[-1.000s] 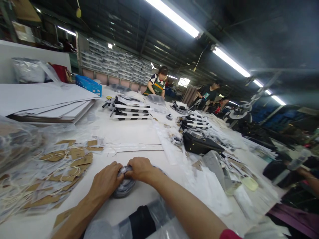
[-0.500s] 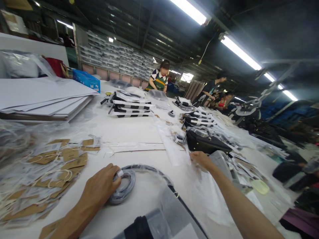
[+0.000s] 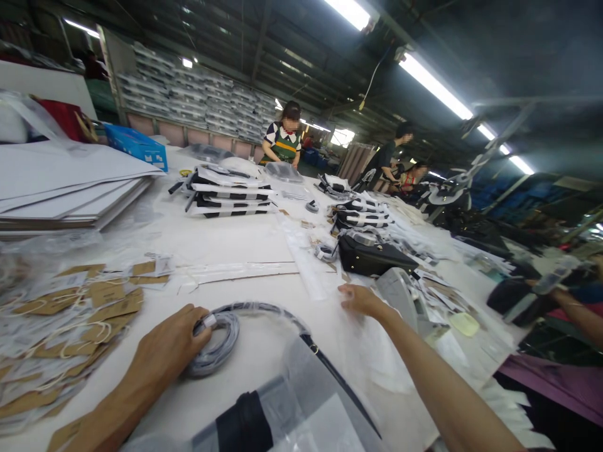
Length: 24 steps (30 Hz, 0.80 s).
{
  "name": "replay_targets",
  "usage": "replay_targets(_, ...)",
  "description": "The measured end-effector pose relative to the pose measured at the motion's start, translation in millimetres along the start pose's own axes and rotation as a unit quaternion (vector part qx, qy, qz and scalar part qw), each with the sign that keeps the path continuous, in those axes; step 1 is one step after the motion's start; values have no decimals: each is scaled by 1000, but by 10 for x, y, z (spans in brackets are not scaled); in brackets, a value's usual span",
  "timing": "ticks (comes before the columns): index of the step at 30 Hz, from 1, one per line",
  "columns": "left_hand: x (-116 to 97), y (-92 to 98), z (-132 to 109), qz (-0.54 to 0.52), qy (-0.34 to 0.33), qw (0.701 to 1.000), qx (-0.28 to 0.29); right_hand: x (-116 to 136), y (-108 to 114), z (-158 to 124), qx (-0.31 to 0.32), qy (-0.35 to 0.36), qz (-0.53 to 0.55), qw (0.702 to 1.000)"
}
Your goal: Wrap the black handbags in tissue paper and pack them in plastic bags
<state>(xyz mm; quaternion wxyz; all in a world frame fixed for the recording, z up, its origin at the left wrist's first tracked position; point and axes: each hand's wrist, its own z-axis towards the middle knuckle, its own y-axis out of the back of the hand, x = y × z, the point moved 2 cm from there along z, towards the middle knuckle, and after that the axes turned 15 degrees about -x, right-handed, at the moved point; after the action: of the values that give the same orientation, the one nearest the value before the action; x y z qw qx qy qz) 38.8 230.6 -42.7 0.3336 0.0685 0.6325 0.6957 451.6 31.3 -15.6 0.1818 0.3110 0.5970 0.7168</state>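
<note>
My left hand (image 3: 167,348) is closed on a coiled strap wrapped in grey film (image 3: 217,342) that lies on the white table (image 3: 245,251). The strap's free end arcs right to a black bag in clear plastic (image 3: 264,417) at the near edge. My right hand (image 3: 360,299) reaches out to the right, fingers extended over a pile of thin white plastic sheets (image 3: 377,358). It lies just in front of a black handbag (image 3: 372,257) and beside a grey flat piece (image 3: 398,292).
Brown paper tags with strings (image 3: 70,326) are heaped at the left. White board sheets (image 3: 70,182) are stacked at far left, folded black-and-white bags (image 3: 230,194) mid-table. Three people work at the far end. Another person's arm (image 3: 577,314) shows at the right edge.
A second ago both hands were together on the coiled strap. My right hand let go and moved right to the plastic sheets; the left hand kept hold of the coil.
</note>
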Motion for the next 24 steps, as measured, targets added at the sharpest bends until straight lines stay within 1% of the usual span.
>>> replay_targets(3, -9, 21, -1, 1, -2, 1000, 3, -7, -83, -97, 12, 21, 0, 1000)
replay_targets(6, -28, 46, -2, 4, -9, 1000, 9, 5, -190, -178, 5, 19, -7, 1000)
replay_targets(8, -37, 56, -1, 3, -11, 1000, 13, 54, -293, -237, -20, 9, -21, 1000)
replay_targets(12, -20, 38, 4, 1, -9, 1000, 12, 195, -524, -391, -104, -16, -57, 993)
replay_targets(15, 14, 5, 11, -3, -14, 1000, 5, 253, -618, -478, -129, -14, -63, 990)
replay_targets(17, 36, -13, 17, -10, -15, 1000, 1, 258, -615, -501, -127, -4, -56, 990)
replay_targets(19, 52, -25, 24, -14, -11, 1000, 4, 237, -559, -497, -122, 6, -45, 992)
replay_targets(22, 57, -32, 29, -12, -13, 1000, 9, 136, -381, -447, -117, 9, -29, 993)
replay_targets(24, 54, -34, 31, -15, -17, 1000, 4, 9, -216, -383, -126, -8, -31, 992)
